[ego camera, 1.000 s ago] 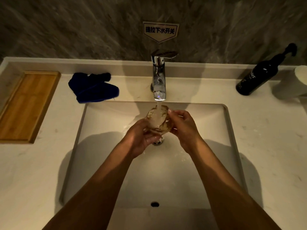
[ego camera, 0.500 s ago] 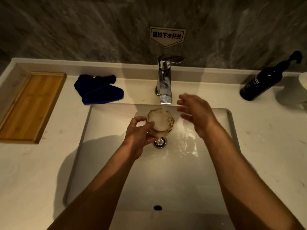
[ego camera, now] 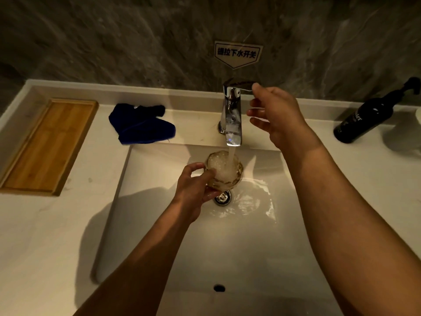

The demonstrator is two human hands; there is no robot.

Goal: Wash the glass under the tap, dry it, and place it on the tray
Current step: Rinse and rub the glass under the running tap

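A clear faceted glass [ego camera: 224, 171] is held upright over the drain in the white sink [ego camera: 159, 224], full of foaming water. My left hand [ego camera: 196, 190] grips it from the left side. Water runs from the chrome tap [ego camera: 232, 115] straight into the glass. My right hand [ego camera: 273, 115] is up beside the tap's lever with fingers spread, its index fingertip at the lever's right end, holding nothing. A wooden tray [ego camera: 45, 144] lies on the counter at the far left. A dark blue cloth [ego camera: 141, 126] is crumpled on the counter left of the tap.
A dark pump bottle [ego camera: 364, 119] leans at the back right, with a white object [ego camera: 418, 115] at the frame's right edge. A sign [ego camera: 238, 53] hangs on the grey marbled wall above the tap. White counter surrounds the sink on both sides.
My right hand has let go of the glass and risen from the basin to the tap lever. My left hand keeps the glass under the stream.
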